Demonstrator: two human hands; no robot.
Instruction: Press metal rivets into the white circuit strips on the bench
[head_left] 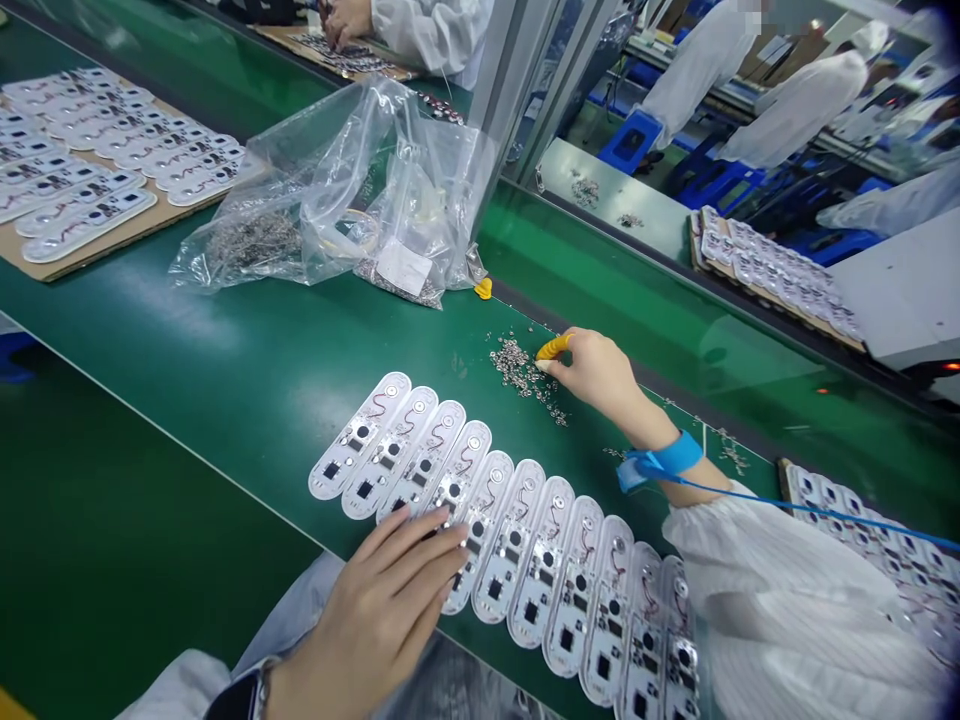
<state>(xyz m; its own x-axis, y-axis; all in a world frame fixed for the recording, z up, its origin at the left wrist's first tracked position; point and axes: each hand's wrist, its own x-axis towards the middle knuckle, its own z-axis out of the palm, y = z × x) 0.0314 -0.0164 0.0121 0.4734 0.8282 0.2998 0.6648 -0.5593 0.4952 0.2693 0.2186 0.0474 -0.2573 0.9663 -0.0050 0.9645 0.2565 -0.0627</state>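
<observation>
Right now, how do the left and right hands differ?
The left hand lies flat, fingers spread, on the row of white boards; the right hand is curled at the pile of small metal parts. The right hand wears a yellow fingertip cover and a blue wrist strap; the left hand wears a watch. Both are over the green belt.

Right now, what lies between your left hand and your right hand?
Head view: from the left hand, the row of white circuit boards, then green belt with small metal parts by the right hand.

Bright overhead light, glare on the green belt [247,370], blurred, warped edges.
</observation>
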